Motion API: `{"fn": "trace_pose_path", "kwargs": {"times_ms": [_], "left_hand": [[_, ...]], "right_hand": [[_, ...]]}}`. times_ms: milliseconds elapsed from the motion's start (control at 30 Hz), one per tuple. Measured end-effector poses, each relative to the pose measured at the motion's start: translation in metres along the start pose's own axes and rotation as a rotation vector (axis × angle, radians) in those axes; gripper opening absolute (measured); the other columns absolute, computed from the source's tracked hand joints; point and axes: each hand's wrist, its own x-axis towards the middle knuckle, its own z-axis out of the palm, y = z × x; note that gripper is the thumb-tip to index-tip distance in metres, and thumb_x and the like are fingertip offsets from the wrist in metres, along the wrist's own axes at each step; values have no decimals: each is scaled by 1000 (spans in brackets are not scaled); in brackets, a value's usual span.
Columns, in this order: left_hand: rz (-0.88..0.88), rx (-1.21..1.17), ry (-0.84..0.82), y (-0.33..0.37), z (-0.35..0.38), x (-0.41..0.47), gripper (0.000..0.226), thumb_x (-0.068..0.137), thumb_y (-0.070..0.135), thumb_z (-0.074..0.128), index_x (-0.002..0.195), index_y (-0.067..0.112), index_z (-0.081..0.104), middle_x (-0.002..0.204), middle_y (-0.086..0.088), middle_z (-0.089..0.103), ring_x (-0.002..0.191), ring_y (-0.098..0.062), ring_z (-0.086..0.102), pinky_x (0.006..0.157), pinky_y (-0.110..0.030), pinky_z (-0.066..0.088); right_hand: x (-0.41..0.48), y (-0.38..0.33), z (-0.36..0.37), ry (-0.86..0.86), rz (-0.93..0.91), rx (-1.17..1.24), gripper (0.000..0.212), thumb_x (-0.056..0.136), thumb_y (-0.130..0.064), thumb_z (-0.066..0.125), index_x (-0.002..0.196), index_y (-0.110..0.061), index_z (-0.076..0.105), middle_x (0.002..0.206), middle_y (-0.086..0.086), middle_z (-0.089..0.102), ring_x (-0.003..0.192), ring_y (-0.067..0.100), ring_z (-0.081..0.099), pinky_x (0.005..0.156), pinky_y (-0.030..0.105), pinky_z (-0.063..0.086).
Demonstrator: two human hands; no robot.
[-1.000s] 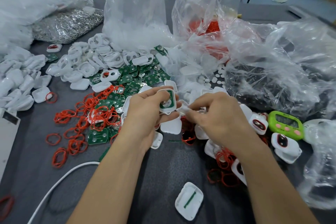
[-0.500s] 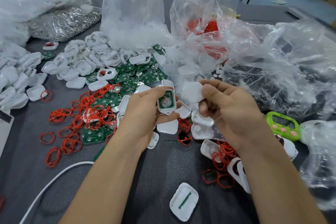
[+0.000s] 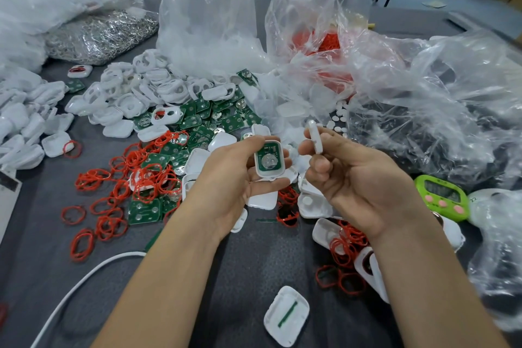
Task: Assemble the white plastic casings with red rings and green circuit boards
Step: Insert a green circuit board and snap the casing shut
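White rounded plastic casing half with a green circuit board seated inside sits gripped in my left hand, above the grey table. My right hand pinches a second white casing cover edge-on, just beside it, not touching. Loose red rubber rings lie left.

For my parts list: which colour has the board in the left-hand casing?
The board is green; head view shows it.
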Motion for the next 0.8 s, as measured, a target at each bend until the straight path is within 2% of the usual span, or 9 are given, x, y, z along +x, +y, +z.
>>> {"fn": "trace_pose_path", "kwargs": {"times_ms": [167,300,400,533,633,700,800], "left_hand": [[2,4,-6,-1,-1,0,24,103,18,55,109,2,72,99,-20,77,95,-30,77,60,-35,63],[3,17,18,0,-1,1,25,104,18,54,104,5,75,102,-21,76,84,-27,76,59,-34,62],[7,4,16,0,-1,1,26,105,18,52,109,3,73,99,-19,77,82,-24,77,59,-34,62],[5,1,7,0,-1,1,27,105,18,51,114,1,70,102,-21,77,89,-25,78,58,-31,61],[5,-2,4,0,-1,0,28,105,18,51,115,0,70,103,-20,77,90,-26,78,58,-31,61],[6,0,5,0,-1,0,28,105,18,51,116,0,69,104,-21,77,91,-26,77,58,-31,61],[6,7,11,0,-1,0,27,105,18,51,115,1,70,104,-21,77,92,-27,77,59,-32,62]], "right_hand": [[-1,0,3,17,-10,-73,25,78,-8,65,103,-4,67,76,13,66,49,14,58,47,21,49],[-6,-3,0,-49,-28,-328,42,90,2,58,128,-14,68,69,4,63,58,17,64,54,21,52],[-8,-7,-1,-21,-45,-373,38,95,11,51,116,-9,74,74,4,68,62,20,69,54,21,55],[-6,-5,-1,108,-72,-436,29,93,13,57,99,-12,69,79,5,74,66,21,71,58,23,57],[-3,-3,-1,174,-130,-470,31,89,12,63,86,-20,64,84,5,67,79,22,59,67,28,47],[-3,-4,-1,171,-150,-430,31,91,11,61,94,-19,69,85,7,63,77,22,52,65,28,41],[-3,-6,0,169,-126,-371,35,93,10,57,110,-15,77,80,7,69,64,16,60,59,24,50]]}}
